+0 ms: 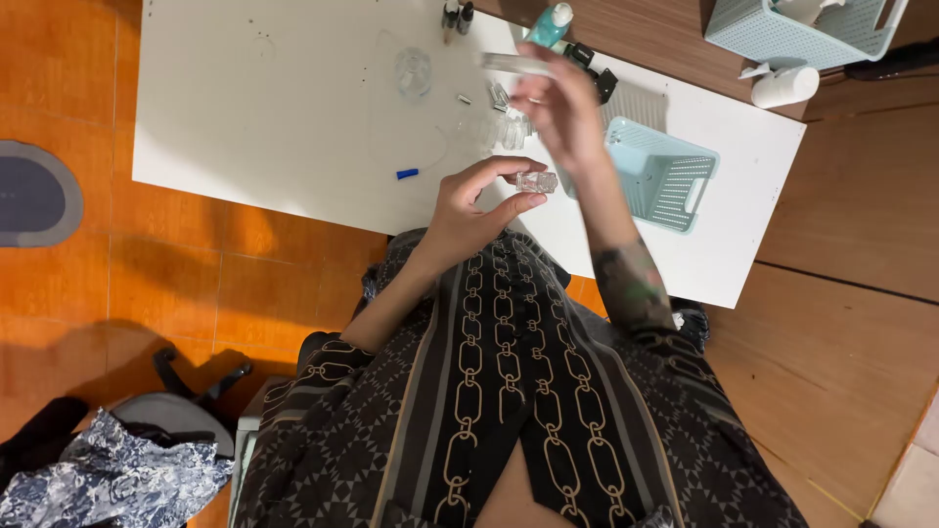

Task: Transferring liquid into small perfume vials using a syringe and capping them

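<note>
A small clear bottle was held up over the white tabletop.

The bottle (536, 182) was pinched between thumb and fingertips of the left hand (468, 210), lifted off the tabletop (264, 108), seemingly for a closer look. The right hand (562, 112), blurred, was raised above it with a thin clear strip (514, 65) at its fingertips; its grip could not be told. A pale blue basket (660, 171) lay just beside.

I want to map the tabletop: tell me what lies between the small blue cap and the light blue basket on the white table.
In the head view, between the small blue cap and the light blue basket, the left hand pinches a small clear glass bottle, with the right hand raised just beyond.
</note>
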